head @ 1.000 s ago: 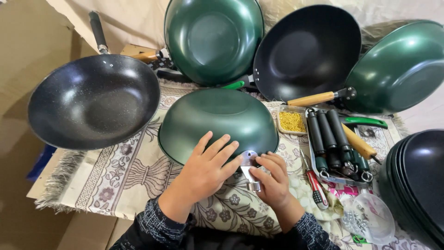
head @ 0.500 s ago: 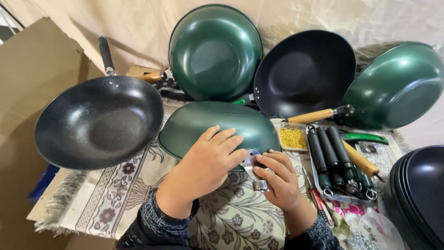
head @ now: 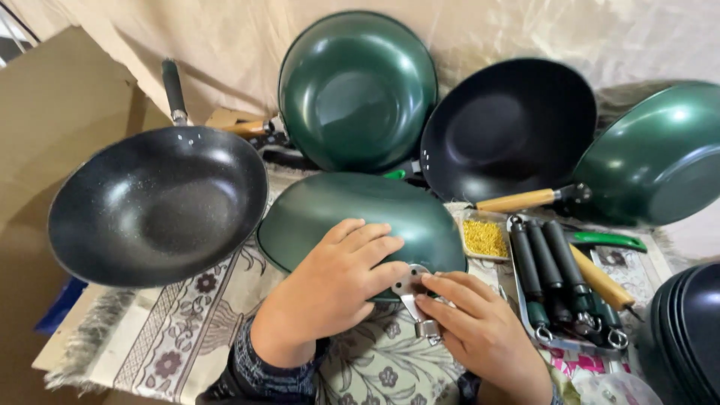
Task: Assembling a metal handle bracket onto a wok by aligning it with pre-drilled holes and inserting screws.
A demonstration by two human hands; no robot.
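Note:
A green wok [head: 352,214] lies upside down on a patterned cloth [head: 187,337] in front of me. My left hand [head: 334,289] rests flat on its near side, fingers spread over the rim. A small metal handle bracket [head: 415,296] sits against the wok's near rim. My right hand [head: 480,330] pinches that bracket with its fingertips.
A black speckled wok [head: 157,202] with a dark handle sits at the left. Two green woks [head: 356,90] [head: 652,154] and a black one [head: 510,127] lean against the draped back wall. A tray of black handles [head: 559,281], a small box of yellow screws [head: 484,238] and stacked black pans [head: 686,330] lie at the right.
The view has shifted closer and slightly lower. Both hands stay on the upturned green wok and the bracket, with the fingers only slightly shifted.

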